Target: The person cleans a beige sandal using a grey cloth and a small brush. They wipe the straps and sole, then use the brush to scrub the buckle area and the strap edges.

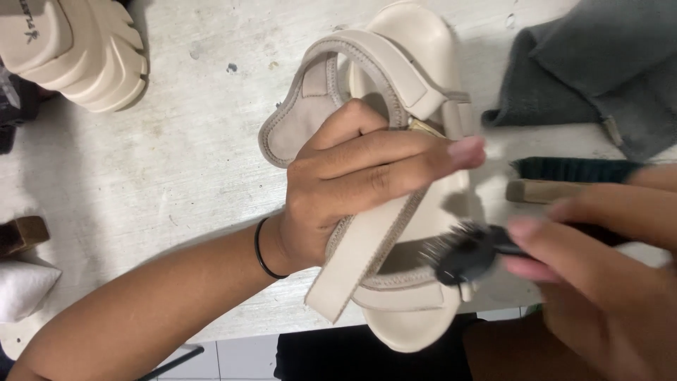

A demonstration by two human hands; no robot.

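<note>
Second beige sandal (77, 49) top left, grey cloth (599, 70) top right, wooden brush (564, 180) below it, all on white table (176, 155).

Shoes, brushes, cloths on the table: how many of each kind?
Shoes: 2, the sandal in the left hand and a chunky sole.
Brushes: 2, a black brush in the right hand and a wooden brush.
Cloths: 1, grey cloth.
Total: 5.

My worn white table (176, 162), scuffed and speckled, a chunky cream shoe sole (84, 49) at its far left corner, a grey cloth (599, 70) at the far right, a wooden-backed brush with dark bristles (564, 180) just below the cloth
</note>
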